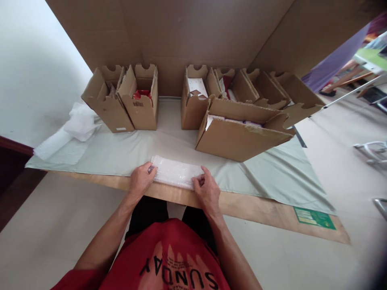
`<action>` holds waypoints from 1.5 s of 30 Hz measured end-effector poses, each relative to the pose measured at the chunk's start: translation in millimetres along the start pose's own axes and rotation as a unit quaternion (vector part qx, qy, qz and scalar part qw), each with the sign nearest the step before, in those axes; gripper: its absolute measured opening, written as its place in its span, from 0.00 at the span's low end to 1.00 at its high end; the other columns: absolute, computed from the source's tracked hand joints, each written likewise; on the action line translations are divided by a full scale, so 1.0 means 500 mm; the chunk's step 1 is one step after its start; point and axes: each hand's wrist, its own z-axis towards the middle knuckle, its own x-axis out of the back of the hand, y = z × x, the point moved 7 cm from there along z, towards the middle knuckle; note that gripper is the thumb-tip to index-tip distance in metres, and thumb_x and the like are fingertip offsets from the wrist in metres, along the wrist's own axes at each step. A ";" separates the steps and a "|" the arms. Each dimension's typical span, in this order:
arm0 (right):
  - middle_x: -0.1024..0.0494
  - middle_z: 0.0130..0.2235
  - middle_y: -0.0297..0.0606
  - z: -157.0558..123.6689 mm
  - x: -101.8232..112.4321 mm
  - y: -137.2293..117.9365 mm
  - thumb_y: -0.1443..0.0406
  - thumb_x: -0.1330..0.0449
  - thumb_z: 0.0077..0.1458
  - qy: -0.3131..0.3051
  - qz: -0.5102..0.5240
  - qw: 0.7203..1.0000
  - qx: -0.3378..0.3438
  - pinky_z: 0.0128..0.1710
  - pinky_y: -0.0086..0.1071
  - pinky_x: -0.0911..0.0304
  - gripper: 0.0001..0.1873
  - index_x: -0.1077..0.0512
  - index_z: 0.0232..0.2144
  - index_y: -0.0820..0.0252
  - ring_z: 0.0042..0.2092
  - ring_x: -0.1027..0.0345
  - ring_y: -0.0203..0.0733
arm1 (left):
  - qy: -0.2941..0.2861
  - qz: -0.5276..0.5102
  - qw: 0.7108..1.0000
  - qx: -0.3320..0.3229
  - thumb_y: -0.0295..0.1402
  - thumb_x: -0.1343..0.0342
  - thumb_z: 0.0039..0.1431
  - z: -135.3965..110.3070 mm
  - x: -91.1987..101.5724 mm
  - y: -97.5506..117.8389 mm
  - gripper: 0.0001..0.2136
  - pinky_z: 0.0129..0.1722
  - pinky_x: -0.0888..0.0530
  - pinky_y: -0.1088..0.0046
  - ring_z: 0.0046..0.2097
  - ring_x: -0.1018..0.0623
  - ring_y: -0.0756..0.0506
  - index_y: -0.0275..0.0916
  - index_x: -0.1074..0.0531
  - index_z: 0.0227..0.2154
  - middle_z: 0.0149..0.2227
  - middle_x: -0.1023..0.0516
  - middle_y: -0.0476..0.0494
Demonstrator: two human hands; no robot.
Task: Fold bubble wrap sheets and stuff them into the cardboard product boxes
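Observation:
A flat, whitish, shiny strip of bubble wrap [175, 172] lies along the front edge of the cloth-covered table. At its left end, my left hand [142, 178] is closed, with thumb and fingers pinching the corner. My right hand [208, 189] grips the opposite end, its fingers bent over the edge. Whether anything is wrapped inside the strip cannot be made out.
More crumpled bubble wrap [79, 123] lies at the left. Behind stand open cardboard boxes, one with a red item [142, 94], another holding a white box [197, 87]. A long cardboard box [242, 135] sits nearer, at right. Tall cardboard panels [193, 36] rise behind them.

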 end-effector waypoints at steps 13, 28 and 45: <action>0.20 0.35 0.41 0.005 -0.004 0.010 0.55 0.50 0.64 0.012 -0.037 0.999 0.010 0.35 0.35 0.39 0.27 0.30 0.58 0.63 0.35 0.28 0.46 | 0.141 -0.010 0.986 -0.089 0.31 0.44 0.62 -0.024 0.017 0.014 0.21 0.50 0.25 0.61 0.51 0.20 0.36 0.34 0.29 0.57 0.49 0.20 0.32; 0.20 0.42 0.45 0.011 0.017 0.004 0.54 0.49 0.66 0.026 -0.023 0.998 0.047 0.39 0.38 0.32 0.25 0.30 0.58 0.62 0.38 0.26 0.46 | 0.009 0.141 0.954 -0.266 0.40 0.50 0.70 -0.066 -0.078 0.119 0.24 0.70 0.45 0.41 0.73 0.41 0.32 0.40 0.35 0.66 0.71 0.39 0.32; 0.25 0.62 0.46 -0.023 -0.034 -0.046 0.69 0.50 0.67 -0.071 -0.101 0.965 0.230 0.60 0.44 0.42 0.21 0.25 0.56 0.59 0.65 0.37 0.50 | 0.007 0.123 0.959 -0.256 0.40 0.49 0.69 -0.071 -0.083 0.117 0.25 0.70 0.46 0.41 0.72 0.41 0.31 0.40 0.35 0.66 0.71 0.38 0.32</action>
